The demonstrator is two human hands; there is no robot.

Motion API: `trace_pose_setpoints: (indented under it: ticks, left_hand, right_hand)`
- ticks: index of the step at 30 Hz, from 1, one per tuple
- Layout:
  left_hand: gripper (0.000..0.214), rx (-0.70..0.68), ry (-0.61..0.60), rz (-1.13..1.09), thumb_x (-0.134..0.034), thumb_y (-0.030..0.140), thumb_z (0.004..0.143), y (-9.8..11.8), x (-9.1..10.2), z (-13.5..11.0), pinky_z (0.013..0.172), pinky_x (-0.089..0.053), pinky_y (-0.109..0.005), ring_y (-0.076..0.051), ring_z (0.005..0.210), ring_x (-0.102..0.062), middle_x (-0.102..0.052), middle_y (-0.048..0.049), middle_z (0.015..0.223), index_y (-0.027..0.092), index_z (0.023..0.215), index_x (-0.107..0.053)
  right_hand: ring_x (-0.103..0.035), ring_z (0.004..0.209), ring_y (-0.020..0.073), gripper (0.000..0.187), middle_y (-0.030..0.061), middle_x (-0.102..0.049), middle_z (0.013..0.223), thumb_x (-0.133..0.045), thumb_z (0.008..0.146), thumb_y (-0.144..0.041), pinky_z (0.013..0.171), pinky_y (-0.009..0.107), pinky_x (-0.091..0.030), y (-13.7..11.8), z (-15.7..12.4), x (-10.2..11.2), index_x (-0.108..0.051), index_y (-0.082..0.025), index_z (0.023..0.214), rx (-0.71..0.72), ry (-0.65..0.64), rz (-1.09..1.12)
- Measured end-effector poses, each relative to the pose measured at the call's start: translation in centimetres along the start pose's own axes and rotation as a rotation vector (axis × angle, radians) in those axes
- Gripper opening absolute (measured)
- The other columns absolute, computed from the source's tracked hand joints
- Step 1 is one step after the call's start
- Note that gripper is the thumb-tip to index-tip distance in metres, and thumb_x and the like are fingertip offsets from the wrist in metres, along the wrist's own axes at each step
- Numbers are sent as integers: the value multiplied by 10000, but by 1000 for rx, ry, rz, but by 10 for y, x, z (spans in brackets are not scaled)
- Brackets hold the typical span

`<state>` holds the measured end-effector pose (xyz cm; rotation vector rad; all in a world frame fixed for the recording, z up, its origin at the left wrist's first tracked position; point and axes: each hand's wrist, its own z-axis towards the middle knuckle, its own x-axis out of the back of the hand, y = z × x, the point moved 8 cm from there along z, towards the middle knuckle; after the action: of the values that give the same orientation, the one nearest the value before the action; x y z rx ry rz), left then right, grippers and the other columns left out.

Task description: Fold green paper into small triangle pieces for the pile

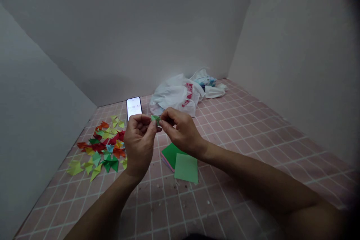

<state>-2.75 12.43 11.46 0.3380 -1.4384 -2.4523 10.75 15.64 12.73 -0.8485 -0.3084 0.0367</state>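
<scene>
A small folded piece of light green paper (155, 119) is held up between both hands, above the tiled floor. My left hand (140, 138) pinches it from the left with thumb and fingers closed. From the right, my right hand (182, 129) grips its other edge between thumb and forefinger. Parts of the paper are hidden behind the fingertips. Below the hands lies a stack of square paper sheets, a dark green sheet (171, 154) over pinkish ones. A light green square sheet (186, 168) overlaps the stack's right side.
Many folded paper pieces (105, 144) in yellow, red, orange, green and blue lie spread at the left. A phone (134, 107) showing a timer leans behind my left hand. White plastic bags (174, 92) sit against the back wall. Walls rise on both sides of the pink tiled floor (242, 131).
</scene>
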Motion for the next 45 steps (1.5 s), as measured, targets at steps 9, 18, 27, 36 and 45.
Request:
trace_pose_setpoints:
  ticks: [9, 18, 27, 36, 45]
  left_hand:
    - [122, 110, -40, -24, -712, 223, 858, -9, -1, -2, 704, -616, -229, -113, 715, -716, -705, -9, 838, 159, 942, -651]
    - [164, 94, -32, 6, -750, 201, 809, -8, 1, 0, 655, -600, -205, -101, 671, -703, -689, 11, 795, 168, 905, -621]
    - [152, 59, -15, 73, -728, 170, 791, -3, 0, -1, 589, -609, -205, -90, 621, -640, -625, 46, 725, 182, 870, -600]
    - [189, 162, -318, -8, -776, 219, 784, -7, -7, 16, 691, -614, -254, -135, 699, -717, -731, -14, 820, 193, 964, -723]
    - [65, -313, -390, 407, -727, 226, 845, 24, -6, 18, 772, -557, -340, -199, 836, -663, -690, -33, 864, 274, 877, -757]
  right_hand:
    - [-456, 610, 97, 145, -42, -505, 654, -562, 871, -144, 580, 248, -362, 7, 4, 2, -519, -174, 736, -128, -28, 95]
    - [-449, 599, 96, 148, -47, -494, 645, -559, 879, -144, 572, 246, -347, 10, 4, -1, -513, -176, 742, -148, -61, 110]
    - [-466, 632, 105, 160, -27, -527, 687, -553, 863, -122, 596, 261, -338, 8, 1, -10, -490, -176, 726, -39, -111, -4]
    - [-480, 533, 77, 108, -59, -514, 608, -577, 836, -129, 510, 218, -352, 21, 11, -1, -543, -163, 739, -253, -244, 205]
    - [-501, 489, 46, 116, -75, -506, 611, -603, 841, -151, 472, 179, -389, 25, 8, -9, -545, -144, 741, -374, -494, 465]
